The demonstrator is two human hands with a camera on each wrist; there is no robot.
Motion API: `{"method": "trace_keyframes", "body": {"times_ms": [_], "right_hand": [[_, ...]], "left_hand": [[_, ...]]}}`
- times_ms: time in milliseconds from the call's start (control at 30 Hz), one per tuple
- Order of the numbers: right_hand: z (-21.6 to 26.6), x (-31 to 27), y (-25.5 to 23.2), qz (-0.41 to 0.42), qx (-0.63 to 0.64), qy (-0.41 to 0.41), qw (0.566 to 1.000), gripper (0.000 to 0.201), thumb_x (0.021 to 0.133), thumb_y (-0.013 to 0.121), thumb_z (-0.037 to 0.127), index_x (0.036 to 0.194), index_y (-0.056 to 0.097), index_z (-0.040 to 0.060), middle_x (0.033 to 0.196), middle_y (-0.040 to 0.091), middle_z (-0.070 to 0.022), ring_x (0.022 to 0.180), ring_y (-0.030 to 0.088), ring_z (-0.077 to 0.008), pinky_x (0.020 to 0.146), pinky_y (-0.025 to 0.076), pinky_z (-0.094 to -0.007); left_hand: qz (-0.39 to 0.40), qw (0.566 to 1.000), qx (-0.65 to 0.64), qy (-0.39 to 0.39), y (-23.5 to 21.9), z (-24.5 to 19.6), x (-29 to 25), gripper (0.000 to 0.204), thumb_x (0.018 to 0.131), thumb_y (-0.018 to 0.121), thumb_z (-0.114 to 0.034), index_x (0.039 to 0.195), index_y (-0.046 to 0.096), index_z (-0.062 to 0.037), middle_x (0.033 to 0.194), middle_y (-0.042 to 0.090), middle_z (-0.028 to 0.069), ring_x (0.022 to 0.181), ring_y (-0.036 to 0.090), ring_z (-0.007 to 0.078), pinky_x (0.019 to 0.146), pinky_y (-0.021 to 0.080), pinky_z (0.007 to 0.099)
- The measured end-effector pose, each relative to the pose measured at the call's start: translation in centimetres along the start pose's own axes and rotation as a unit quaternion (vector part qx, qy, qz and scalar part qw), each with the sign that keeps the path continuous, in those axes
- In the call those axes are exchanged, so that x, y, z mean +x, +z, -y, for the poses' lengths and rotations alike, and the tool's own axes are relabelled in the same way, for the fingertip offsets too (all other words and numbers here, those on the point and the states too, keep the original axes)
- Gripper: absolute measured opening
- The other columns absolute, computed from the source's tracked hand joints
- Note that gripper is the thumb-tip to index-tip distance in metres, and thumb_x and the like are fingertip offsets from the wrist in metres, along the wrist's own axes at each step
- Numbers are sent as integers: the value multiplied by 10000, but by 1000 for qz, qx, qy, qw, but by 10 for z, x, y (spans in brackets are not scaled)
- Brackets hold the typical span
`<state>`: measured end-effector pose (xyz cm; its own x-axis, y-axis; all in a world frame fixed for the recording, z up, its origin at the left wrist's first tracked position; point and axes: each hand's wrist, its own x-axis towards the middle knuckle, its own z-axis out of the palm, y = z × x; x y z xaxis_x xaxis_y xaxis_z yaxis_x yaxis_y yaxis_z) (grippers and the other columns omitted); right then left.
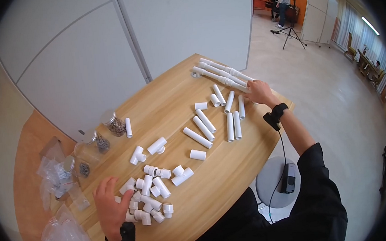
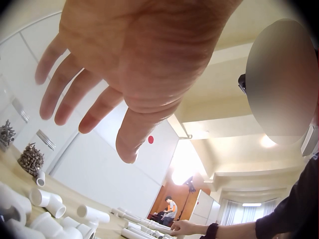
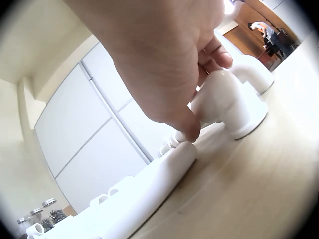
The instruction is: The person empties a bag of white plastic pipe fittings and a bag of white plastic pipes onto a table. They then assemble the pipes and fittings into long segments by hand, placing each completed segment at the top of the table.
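At the table's far right corner my right hand (image 1: 261, 92) grips the near end of joined white pipes (image 1: 219, 76) lying side by side. In the right wrist view, thumb and fingers are on either side of a white elbow fitting (image 3: 224, 102), with a second elbow (image 3: 254, 72) just beyond. My left hand (image 1: 110, 206) hovers beside a heap of white pipe fittings (image 1: 150, 203). Its fingers are spread and hold nothing in the left wrist view. Between the hands lie several loose short pipes (image 1: 198, 137) and a tee fitting (image 1: 183, 175).
Screw-filled jars (image 1: 115, 125) line the left edge, near clear plastic bags (image 1: 66, 234). A grey partition (image 1: 185, 26) stands behind the wooden table (image 1: 174, 108). A round stool (image 1: 271, 187) is at the right. Farther off are a tripod (image 1: 291, 38) and a person (image 1: 282, 0).
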<state>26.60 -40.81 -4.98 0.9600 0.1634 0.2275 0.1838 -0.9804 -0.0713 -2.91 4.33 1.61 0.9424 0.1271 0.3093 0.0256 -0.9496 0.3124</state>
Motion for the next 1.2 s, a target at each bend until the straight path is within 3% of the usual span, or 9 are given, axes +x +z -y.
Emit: {"method": "trace_keyframes", "body": {"times_ms": [233,333,533,833,900,1033,1200], "right_hand": [[0,-1,-9,38,13,33,999,411,691,658,364,925,598,31,881,623,-155,841,588,-316,714,467,-397],[-11,2,-6,-10,42,28,999,410,692,656,356,935,598,31,885,623,-156,845,588,-315,717,469,-394],[-17,1,-7,50,22,17,998,335,677,668,294,888,623,38,827,628,-157,798,593,-319,696,471,-400],[-11,1,-8,26,44,13,999,271,683,675,240,853,627,34,810,634,-146,783,595,-312,674,467,-401],[-9,2,-11,-45,29,-32,998,252,677,674,211,833,615,23,789,620,-136,749,591,-297,654,464,-384],[29,-4,-43,-11,55,-75,996,246,718,665,212,882,610,38,851,624,-112,814,590,-291,703,458,-388],[83,-17,-50,17,93,-143,985,232,718,663,200,888,612,50,850,629,-109,809,593,-288,696,459,-383]], "left_hand": [[26,999,-15,-16,-3,1,-2,429,696,693,-246,1042,570,-24,1048,561,147,969,489,326,865,347,396],[21,1000,-12,-13,-3,5,-2,421,689,690,-219,1035,564,-14,986,569,144,923,507,313,839,365,384],[5,1000,-15,-22,-9,7,-2,413,690,695,-201,1028,558,-9,930,580,132,889,528,288,809,387,363],[9,999,-30,-33,-12,12,-3,424,696,702,-196,1044,557,-4,885,610,134,839,564,282,775,416,358],[7,999,-27,-42,-12,13,-4,427,699,703,-199,1049,557,-1,878,616,138,829,573,282,766,424,358],[3,996,-70,-58,-20,14,-2,415,707,703,-218,1040,569,-9,869,613,146,805,575,292,703,441,364],[-31,995,-67,-68,-34,25,-7,393,724,686,-177,1054,569,-1,845,626,154,774,598,274,688,455,343]]}}
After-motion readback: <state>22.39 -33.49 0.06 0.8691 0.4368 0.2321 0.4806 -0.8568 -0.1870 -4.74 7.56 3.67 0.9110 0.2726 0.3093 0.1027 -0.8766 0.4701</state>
